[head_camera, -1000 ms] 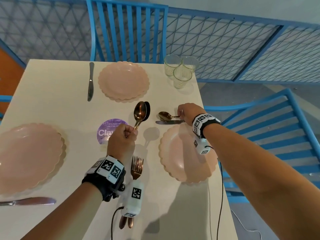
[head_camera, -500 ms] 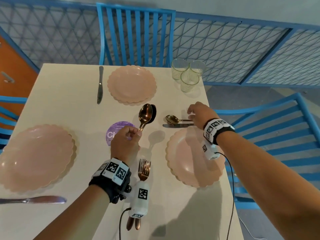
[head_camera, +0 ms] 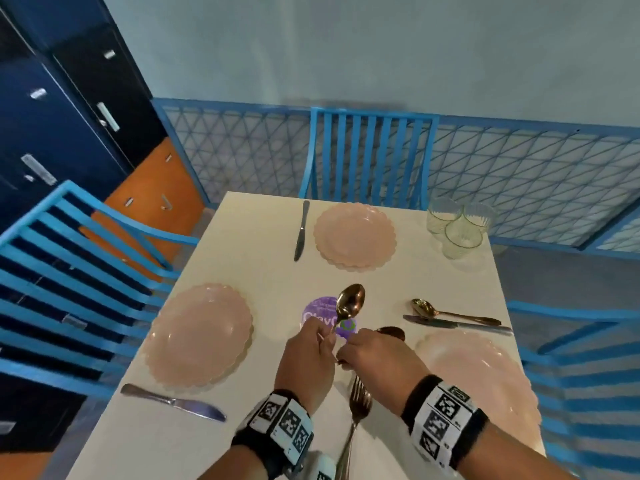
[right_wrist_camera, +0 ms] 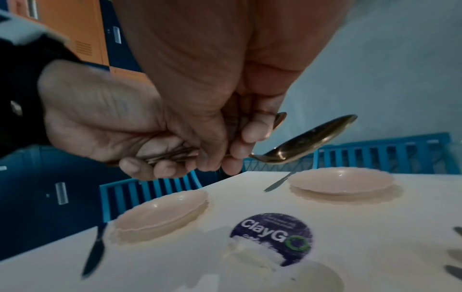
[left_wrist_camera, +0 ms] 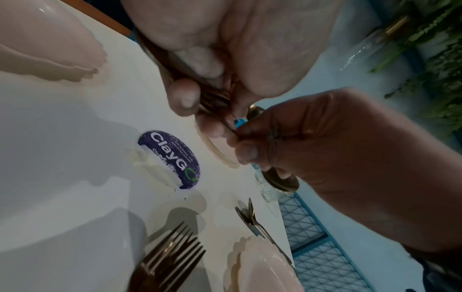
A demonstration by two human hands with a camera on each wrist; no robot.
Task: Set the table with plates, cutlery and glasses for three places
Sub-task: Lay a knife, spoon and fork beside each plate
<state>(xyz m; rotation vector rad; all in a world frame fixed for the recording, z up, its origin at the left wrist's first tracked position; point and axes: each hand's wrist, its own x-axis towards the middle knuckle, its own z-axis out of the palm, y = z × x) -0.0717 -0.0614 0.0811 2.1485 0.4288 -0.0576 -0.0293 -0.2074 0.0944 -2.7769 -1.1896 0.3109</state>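
Observation:
My left hand (head_camera: 322, 342) grips a bundle of copper cutlery above the table's middle: a spoon (head_camera: 351, 303) sticks up and forks (head_camera: 359, 396) point back toward me. My right hand (head_camera: 348, 358) touches the left hand and pinches the handle of a second spoon (head_camera: 392, 333) in that bundle. The right wrist view shows the right hand's fingers (right_wrist_camera: 252, 132) curled round a spoon's neck (right_wrist_camera: 307, 142). Three pink plates lie at the left (head_camera: 201, 336), far (head_camera: 355, 235) and right (head_camera: 485, 382). A knife (head_camera: 457, 325) and a spoon (head_camera: 453, 315) lie beside the right plate.
A knife (head_camera: 301, 230) lies left of the far plate and another knife (head_camera: 173, 401) near the left plate. Three glasses (head_camera: 457, 226) stand clustered at the far right corner. A purple sticker (head_camera: 320, 313) marks the table's middle. Blue chairs (head_camera: 367, 157) surround the table.
My right hand let go of the spoon by the right plate and came left to the cutlery bundle in my left hand, where it now pinches a spoon. The head view tilted up.

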